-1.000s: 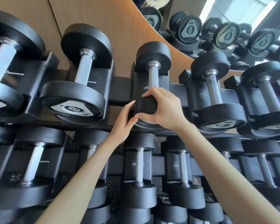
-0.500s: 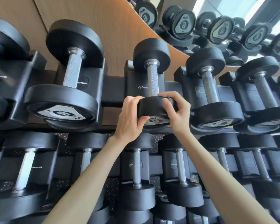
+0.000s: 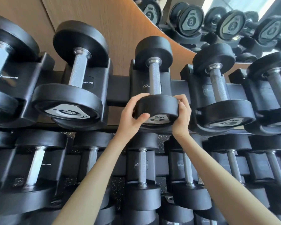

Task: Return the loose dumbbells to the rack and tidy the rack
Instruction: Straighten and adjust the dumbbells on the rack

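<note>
A wood-panelled wall (image 3: 120,26) and a mirror (image 3: 225,17) back the tiered rack (image 3: 118,93). The dumbbell (image 3: 154,78) lies in its upper cradle (image 3: 136,82). My left hand (image 3: 128,118) and right hand (image 3: 182,117) both grip its near head by the rim. Every cradle I can see is filled, so I judge only straightening is left.

Both bare forearms reach up from the bottom edge, the left from 7 o'clock, the right from 5 o'clock, converging toward the middle. The left hand (image 3: 131,117) curls its fingers (image 3: 137,99) over the top of the dumbbell (image 3: 159,104) head at its 9 o'clock side, thumb on the near face. The right hand (image 3: 182,117) clasps the 3 o'clock side, fingers hooked over the rim.
</note>
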Motion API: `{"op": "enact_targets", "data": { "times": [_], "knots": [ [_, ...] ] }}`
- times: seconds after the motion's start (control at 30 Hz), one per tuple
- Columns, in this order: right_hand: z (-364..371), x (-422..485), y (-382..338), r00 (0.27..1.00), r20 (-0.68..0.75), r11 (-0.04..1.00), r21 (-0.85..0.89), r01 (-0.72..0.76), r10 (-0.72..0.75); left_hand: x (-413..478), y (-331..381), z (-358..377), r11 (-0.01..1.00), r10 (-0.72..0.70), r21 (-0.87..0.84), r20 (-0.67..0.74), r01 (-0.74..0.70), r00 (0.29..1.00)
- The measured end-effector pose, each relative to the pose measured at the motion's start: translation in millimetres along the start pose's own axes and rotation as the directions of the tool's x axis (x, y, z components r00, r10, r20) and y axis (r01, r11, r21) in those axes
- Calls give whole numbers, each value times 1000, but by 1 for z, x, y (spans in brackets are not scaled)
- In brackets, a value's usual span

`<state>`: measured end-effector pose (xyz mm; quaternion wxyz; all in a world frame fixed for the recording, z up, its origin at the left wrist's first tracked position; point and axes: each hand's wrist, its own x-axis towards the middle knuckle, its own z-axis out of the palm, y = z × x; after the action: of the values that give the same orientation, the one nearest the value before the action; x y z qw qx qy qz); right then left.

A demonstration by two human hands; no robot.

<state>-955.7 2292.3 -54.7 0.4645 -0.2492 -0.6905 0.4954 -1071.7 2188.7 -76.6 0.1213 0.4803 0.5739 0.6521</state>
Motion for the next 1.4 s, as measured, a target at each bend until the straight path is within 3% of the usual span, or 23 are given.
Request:
{"op": "enact_targets", "data": {
  "times": [0.1,0.23,0.4,0.5,0.63,0.8,0.9,0.97,1.03,1.13,1.23,1.3,1.4],
  "knots": [
    [-15,2,-10,989,140,998,-52,-41,48,-4,-15,-8,995,-80,-61,16,81,997],
    [-21,-1,-24,935,355,997,-79,9,20,-4,-21,1,999,-34,-16,-50,33,998],
    [-8,-2,-16,962,212,969,-137,204,-173,-3,-21,16,991,53,133,-137,-35,989],
    [-2,-1,-9,962,115,950,-170,263,-246,3,-23,16,989,61,144,-139,-40,988],
    [1,4,-4,948,94,928,-197,318,-305,4,-24,15,990,69,132,-151,-49,986],
    [-6,-1,-9,969,133,947,-221,234,-209,0,-6,5,987,-76,139,-14,77,997],
    [-8,-9,-18,977,182,952,-262,160,-114,-13,8,-1,959,-242,162,32,234,970],
    [-8,-15,-27,979,199,946,-307,101,-39,-24,18,-12,921,-316,252,41,297,948],
    [-12,-20,-37,973,229,929,-368,49,40,-38,30,-28,865,-283,447,58,228,957],
    [-27,-25,-49,951,303,829,-545,121,60,-58,51,-55,766,-222,640,169,64,960],
    [-39,-38,-61,925,375,617,-714,331,-63,-68,73,-72,676,-271,736,210,30,939],
    [-42,-54,-69,902,418,496,-764,414,-109,-73,89,-77,554,-247,832,205,-35,947],
    [-42,-77,-81,884,443,416,-783,463,-151,-82,113,-84,435,-141,891,207,-127,968]
  ]
}}
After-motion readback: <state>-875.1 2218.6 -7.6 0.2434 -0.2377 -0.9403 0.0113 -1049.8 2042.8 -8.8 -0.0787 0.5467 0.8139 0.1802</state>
